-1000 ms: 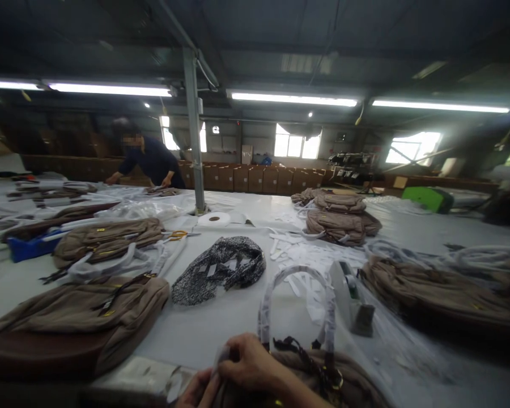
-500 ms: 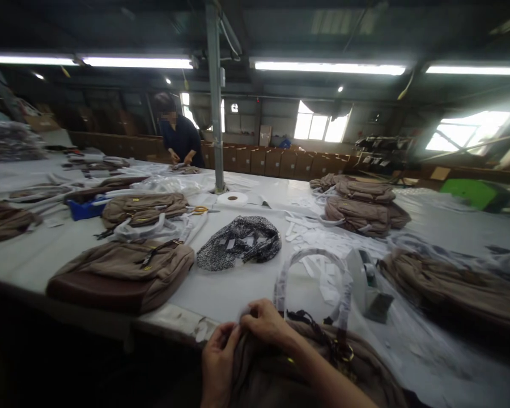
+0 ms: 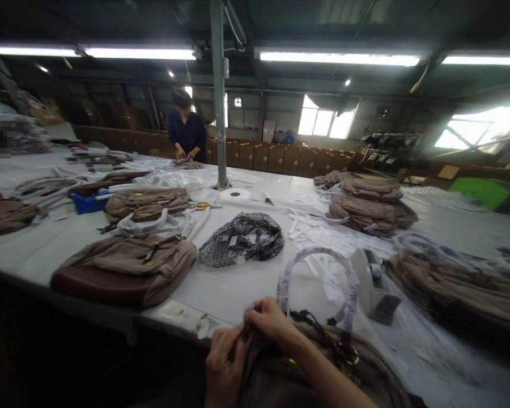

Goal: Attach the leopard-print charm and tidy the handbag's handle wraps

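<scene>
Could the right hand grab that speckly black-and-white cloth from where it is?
Probably, yes: from the right hand, only white tabletop seems to lie before the speckled cloth, and the looped handle stands to one side. But the hand looks busy at the edge of the brown bag.

My left hand (image 3: pixel 225 357) and right hand (image 3: pixel 272 320) sit higher in the frame than a second ago. Upper left of centre, a co-worker (image 3: pixel 187 131) stands straighter, hands drawn together; a second person (image 3: pixel 0 107) now shows at upper left.
</scene>
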{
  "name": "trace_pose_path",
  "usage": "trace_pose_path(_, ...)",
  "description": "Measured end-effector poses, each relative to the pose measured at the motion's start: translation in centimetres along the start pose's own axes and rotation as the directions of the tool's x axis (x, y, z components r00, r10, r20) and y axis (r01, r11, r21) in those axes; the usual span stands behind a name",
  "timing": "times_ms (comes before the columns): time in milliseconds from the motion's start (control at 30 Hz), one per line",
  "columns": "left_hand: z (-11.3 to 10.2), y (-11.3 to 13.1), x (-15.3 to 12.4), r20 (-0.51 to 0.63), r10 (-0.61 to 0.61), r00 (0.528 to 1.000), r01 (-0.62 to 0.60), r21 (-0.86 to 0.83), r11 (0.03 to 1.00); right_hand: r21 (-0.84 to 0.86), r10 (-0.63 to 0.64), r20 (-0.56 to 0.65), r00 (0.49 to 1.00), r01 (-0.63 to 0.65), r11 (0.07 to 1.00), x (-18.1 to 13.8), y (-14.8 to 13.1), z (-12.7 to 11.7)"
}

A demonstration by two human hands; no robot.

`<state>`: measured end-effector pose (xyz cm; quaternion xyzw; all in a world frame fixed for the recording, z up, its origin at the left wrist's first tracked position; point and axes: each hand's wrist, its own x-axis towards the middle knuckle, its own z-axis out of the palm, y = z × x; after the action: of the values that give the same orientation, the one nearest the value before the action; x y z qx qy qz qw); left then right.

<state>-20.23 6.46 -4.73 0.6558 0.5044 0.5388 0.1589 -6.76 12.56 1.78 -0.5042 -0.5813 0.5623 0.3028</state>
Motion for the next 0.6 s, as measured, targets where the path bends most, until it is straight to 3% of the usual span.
trace_pose_path(200, -0.1, 0.5, 0.1, -0.016, 0.052, 0.999, -0.051, 0.063, 0.997, -0.043, 0.014, -0.041, 0.999, -0.015, 0.999, 0.1, -0.3, 0.2)
trace_pose_path(267, 0.0, 0.7, 0.0, -0.012, 0.002, 1.000, -0.001, 0.034, 0.999, -0.090, -0.025, -0.094, 0.995, 0.017, 0.996, 0.0, -0.4, 0.4)
trace_pose_path(333, 0.0, 0.8, 0.1, 0.000, -0.124, 0.992, 0.124, -0.018, 0.992, -0.124, -0.070, -0.135, 0.988, 0.053, 0.991, -0.2, -0.4, 0.5)
trace_pose_path(400, -0.1, 1.1, 0.5, 0.039, -0.342, 0.939, 0.345, -0.106, 0.933, -0.113, -0.093, -0.125, 0.988, 0.079, 0.990, -0.4, -0.5, 0.5)
trace_pose_path(467, -0.4, 1.3, 1.2, 0.127, -0.515, 0.848, 0.530, -0.207, 0.822, -0.070, -0.109, -0.076, 0.991, 0.104, 0.992, -0.6, -0.5, 0.2)
trace_pose_path(533, -0.8, 1.5, 2.1, 0.246, -0.546, 0.801, 0.597, -0.265, 0.757, -0.033, -0.134, -0.041, 0.990, 0.133, 0.991, -0.8, -0.5, -0.1)
trace_pose_path(600, -1.3, 1.7, 2.8, 0.356, -0.489, 0.797, 0.585, -0.249, 0.772, -0.004, -0.160, -0.019, 0.987, 0.160, 0.987, -1.0, -0.5, -0.3)
